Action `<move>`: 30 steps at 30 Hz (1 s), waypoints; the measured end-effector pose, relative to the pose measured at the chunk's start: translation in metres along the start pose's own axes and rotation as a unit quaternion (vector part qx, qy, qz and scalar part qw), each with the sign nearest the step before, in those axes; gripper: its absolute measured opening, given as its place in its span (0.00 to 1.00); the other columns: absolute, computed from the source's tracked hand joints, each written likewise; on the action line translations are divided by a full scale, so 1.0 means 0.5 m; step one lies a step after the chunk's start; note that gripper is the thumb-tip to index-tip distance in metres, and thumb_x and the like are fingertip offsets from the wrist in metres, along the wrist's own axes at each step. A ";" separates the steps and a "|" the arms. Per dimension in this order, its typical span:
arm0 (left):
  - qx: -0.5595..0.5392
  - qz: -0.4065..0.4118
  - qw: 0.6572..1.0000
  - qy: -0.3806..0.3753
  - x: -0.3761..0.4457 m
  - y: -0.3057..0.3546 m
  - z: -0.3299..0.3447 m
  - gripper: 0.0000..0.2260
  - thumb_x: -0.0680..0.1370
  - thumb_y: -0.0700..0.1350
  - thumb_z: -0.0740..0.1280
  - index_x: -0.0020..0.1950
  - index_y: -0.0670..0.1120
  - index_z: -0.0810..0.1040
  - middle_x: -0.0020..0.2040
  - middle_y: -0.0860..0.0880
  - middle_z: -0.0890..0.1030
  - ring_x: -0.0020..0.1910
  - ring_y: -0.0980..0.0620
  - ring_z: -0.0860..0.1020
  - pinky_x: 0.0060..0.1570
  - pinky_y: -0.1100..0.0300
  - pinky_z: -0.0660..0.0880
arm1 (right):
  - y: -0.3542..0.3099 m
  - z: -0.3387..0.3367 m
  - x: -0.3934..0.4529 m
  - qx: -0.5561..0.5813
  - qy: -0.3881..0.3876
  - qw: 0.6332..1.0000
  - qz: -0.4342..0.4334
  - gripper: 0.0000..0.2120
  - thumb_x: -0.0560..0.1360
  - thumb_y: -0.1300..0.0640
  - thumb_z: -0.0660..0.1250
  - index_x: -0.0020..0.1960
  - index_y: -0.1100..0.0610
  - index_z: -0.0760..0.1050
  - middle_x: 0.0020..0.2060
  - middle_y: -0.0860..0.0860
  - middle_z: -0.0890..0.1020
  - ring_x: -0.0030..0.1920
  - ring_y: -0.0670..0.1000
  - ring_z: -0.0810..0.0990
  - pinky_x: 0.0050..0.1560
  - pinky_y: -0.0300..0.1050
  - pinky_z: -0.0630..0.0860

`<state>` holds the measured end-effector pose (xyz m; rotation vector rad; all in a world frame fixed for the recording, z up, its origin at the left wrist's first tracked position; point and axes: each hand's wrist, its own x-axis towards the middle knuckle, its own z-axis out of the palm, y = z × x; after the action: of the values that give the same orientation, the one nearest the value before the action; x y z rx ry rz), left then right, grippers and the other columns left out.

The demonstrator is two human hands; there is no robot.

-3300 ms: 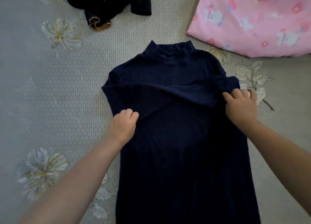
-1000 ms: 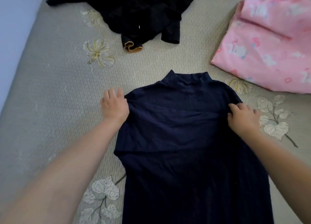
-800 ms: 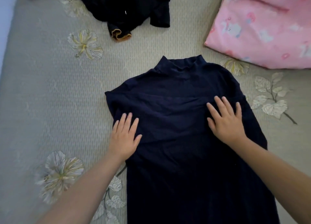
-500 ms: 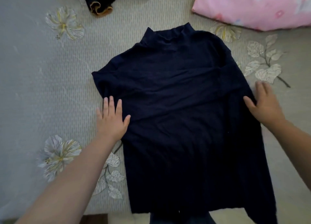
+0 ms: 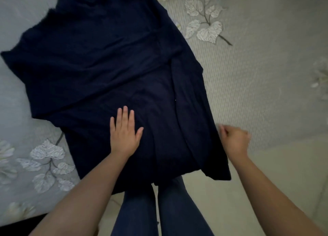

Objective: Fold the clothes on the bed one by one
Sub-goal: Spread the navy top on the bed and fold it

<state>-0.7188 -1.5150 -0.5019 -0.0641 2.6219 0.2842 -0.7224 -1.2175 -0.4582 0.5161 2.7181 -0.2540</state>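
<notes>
The dark navy ribbed knit top [image 5: 106, 72] lies spread flat on the bed [image 5: 257, 86], its collar end toward the far edge of the view and cut off by the top of the frame. Its hem end reaches the near edge of the bed and overhangs it slightly, with one corner hanging down at the near right. Folded sleeve fabric runs as a diagonal band across the upper body of the garment, and a lengthwise crease runs down the right side.

The left hand [image 5: 125, 132] lies palm down on the lower middle of the top, fingers straight and slightly spread, pressing the cloth and holding nothing.

The right hand [image 5: 234, 140] sits just beside the right edge of the top near the hem, fingers curled inward. It is motion-blurred, and whether it pinches the edge of the fabric or holds nothing cannot be told.

The bed is covered by a pale grey-beige textured bedspread with embroidered leaf and flower motifs [image 5: 205, 28]; leaf sprigs show at the upper right and lower left of the garment.

Below the hem, the person's legs in dark blue trousers [image 5: 159, 209] stand against the bed edge, over a pale floor [image 5: 230, 191].
</notes>
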 end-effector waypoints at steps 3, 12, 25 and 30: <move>0.009 -0.007 1.000 -0.003 -0.002 0.006 -0.004 0.29 0.80 0.53 0.55 0.75 0.41 0.48 0.76 0.42 0.47 0.75 0.45 0.45 0.70 0.51 0.37 | 0.034 -0.052 0.065 0.080 0.010 0.997 -0.001 0.15 0.78 0.59 0.60 0.41 0.69 0.78 0.36 0.65 0.80 0.34 0.55 0.74 0.35 0.43 0.62; -0.020 -0.047 0.999 -0.003 -0.010 0.043 -0.024 0.26 0.80 0.50 0.55 0.75 0.41 0.50 0.76 0.44 0.49 0.75 0.47 0.46 0.71 0.50 0.41 | -0.056 0.029 -0.077 -0.093 -0.142 0.964 -0.206 0.26 0.69 0.42 0.69 0.58 0.58 0.70 0.51 0.53 0.76 0.52 0.53 0.75 0.53 0.47 0.67; -0.008 -0.037 0.999 -0.011 0.001 0.088 -0.064 0.27 0.80 0.48 0.56 0.75 0.40 0.51 0.76 0.43 0.50 0.75 0.46 0.47 0.72 0.50 0.46 | 0.113 -0.218 0.240 0.357 0.025 0.914 0.192 0.15 0.77 0.60 0.59 0.52 0.72 0.73 0.46 0.65 0.78 0.53 0.66 0.76 0.55 0.59 0.73; -0.050 -0.068 0.995 0.051 0.024 0.066 -0.145 0.25 0.80 0.45 0.58 0.74 0.38 0.55 0.75 0.41 0.53 0.75 0.44 0.49 0.72 0.49 0.49 | -0.060 -0.282 0.230 0.427 -0.105 0.894 0.085 0.09 0.79 0.60 0.56 0.44 0.60 0.73 0.36 0.51 0.75 0.37 0.49 0.76 0.34 0.43 0.73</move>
<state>-0.7672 -1.4980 -0.4395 -0.2964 2.6868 0.3739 -0.8781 -1.1746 -0.3691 0.8782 2.2100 -1.3896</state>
